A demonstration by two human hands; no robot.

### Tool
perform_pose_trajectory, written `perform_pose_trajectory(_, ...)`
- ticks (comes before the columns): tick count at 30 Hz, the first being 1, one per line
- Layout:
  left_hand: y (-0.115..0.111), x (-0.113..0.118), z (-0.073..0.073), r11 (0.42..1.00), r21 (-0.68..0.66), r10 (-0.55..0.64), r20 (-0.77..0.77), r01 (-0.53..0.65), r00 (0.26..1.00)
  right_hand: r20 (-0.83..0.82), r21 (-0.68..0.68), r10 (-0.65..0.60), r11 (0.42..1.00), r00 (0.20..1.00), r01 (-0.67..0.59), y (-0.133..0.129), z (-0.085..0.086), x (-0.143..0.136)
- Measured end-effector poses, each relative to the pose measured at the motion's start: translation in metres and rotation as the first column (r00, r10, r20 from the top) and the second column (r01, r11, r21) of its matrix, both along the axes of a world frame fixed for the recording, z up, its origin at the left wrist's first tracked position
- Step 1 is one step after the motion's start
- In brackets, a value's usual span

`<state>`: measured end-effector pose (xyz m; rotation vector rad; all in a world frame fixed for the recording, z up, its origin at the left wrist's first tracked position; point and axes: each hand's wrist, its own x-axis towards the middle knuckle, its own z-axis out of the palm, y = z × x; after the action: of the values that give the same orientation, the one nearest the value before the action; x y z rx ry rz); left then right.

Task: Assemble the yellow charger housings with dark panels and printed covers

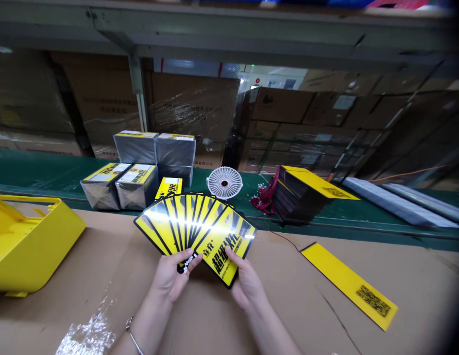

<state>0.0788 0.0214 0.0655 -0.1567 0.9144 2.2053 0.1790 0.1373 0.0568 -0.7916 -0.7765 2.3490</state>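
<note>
Several yellow-and-black printed panels (188,217) are spread like a fan above the bench, held between my two hands. My left hand (173,276) pinches their lower ends together, where small black-and-white patterned corners show. With thumb on top, my right hand (246,278) grips the right edge of the frontmost panel, which bears large black characters. Light glares across the glossy faces. To the right, a long yellow strip panel (347,286) with a QR code lies flat on the brown bench surface.
A yellow plastic housing (33,241) stands at the left. Behind are wrapped panel stacks (136,185), a white round fan (224,182), a stack of dark-edged panels (299,197) with red cords, and grey bars (399,202). Clear plastic film (87,330) lies in front; a shelf (229,29) hangs overhead.
</note>
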Motion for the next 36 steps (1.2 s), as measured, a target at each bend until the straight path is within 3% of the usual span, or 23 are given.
perform_pose_trajectory(6, 0.0010, 0.0006, -0.0025, 0.999, 0.003, -0.032, -0.042, 0.033, 0.999, -0.023, -0.065, 0.069, 0.995, 0.997, -0.070, 0.0025, -0.0020, 0.0013)
perform_pose_trajectory(22, -0.0024, -0.0026, -0.0001, 0.994, 0.056, -0.093, -0.071, 0.097, 0.993, -0.053, -0.139, 0.015, 0.990, 0.998, -0.022, -0.0027, -0.0032, -0.0014)
perform_pose_trajectory(29, -0.0023, -0.0048, 0.0057, 0.991, 0.028, -0.132, -0.034, 0.133, 0.991, -0.048, -0.137, -0.008, 0.991, 0.999, 0.001, -0.0006, -0.0028, -0.0019)
perform_pose_trajectory(36, 0.0004, -0.0020, 0.0010, 0.995, -0.085, -0.063, -0.092, 0.055, 0.994, -0.048, -0.123, 0.009, 0.992, 0.999, -0.015, 0.0002, -0.0042, -0.0021)
